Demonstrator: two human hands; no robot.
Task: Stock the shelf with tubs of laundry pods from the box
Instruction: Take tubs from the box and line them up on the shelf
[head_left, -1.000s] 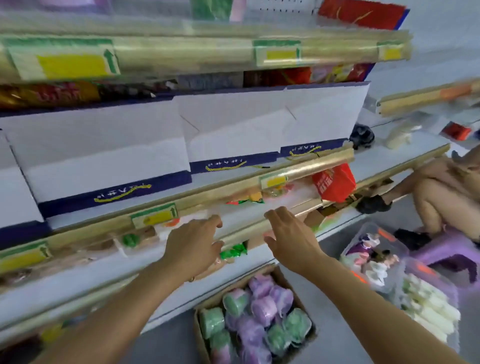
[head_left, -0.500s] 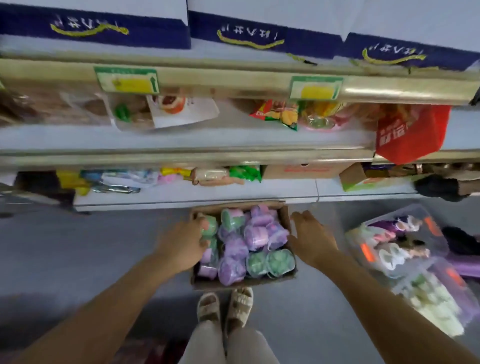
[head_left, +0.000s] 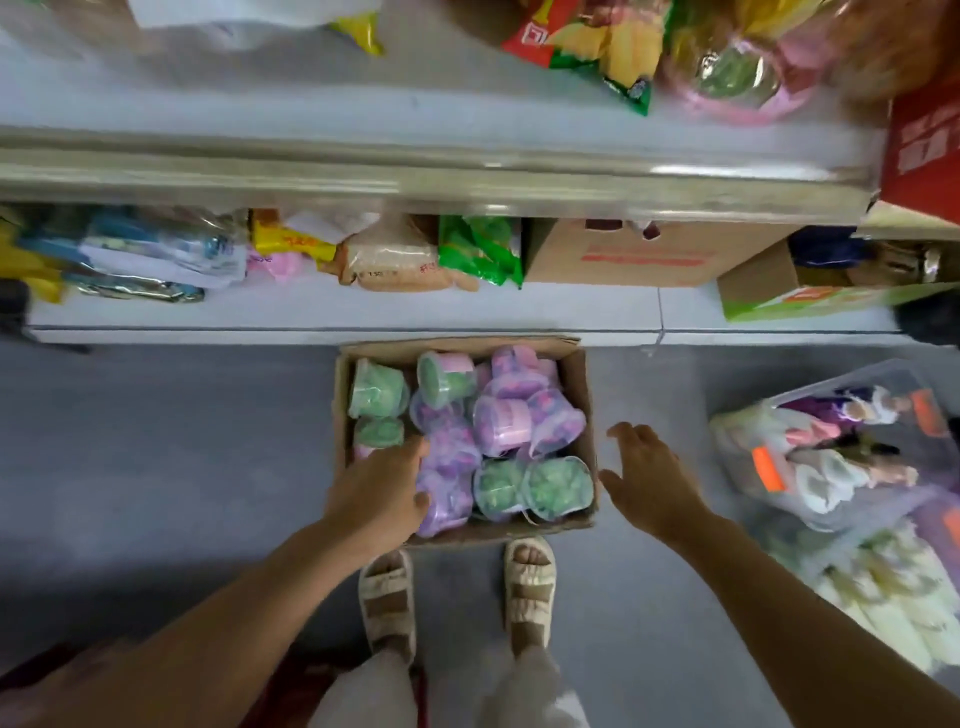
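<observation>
Since the stock sits on the floor: I stand right over the cardboard box (head_left: 583, 415), my sandalled feet (head_left: 530, 587) just at its 6 o'clock edge, so both arms drop straight in.
Box position: pushed against the lowest shelf (head_left: 363, 312) at its 12 o'clock, probably to keep the carry short.
Tubs: the laundry-pod tubs (head_left: 501, 426) lie jumbled, green ones at 10 and 5 o'clock, purple and pink through the middle; some tipped on their sides, so I judge each needs turning upright before shelving.
Left hand: my left hand (head_left: 379, 493) is at the box's 7 o'clock corner, fingers and thumb curling onto a purple tub (head_left: 444, 499); touching it, though whether the grasp is fully closed I cannot tell.
Right hand: my right hand (head_left: 644, 478) hovers outside the box wall at 3 o'clock, fingers spread and relaxed, holding nothing; likely ready to steady the box or take a second tub.
Shelves: packets and cartons already crowd the lower levels; bare white strip shows along the front.
Neighbours: clear bins of dolls (head_left: 841, 452) at my 3 o'clock, well apart from the box.
Progress: box looks nearly full, so I judge most stocking lies ahead.
</observation>
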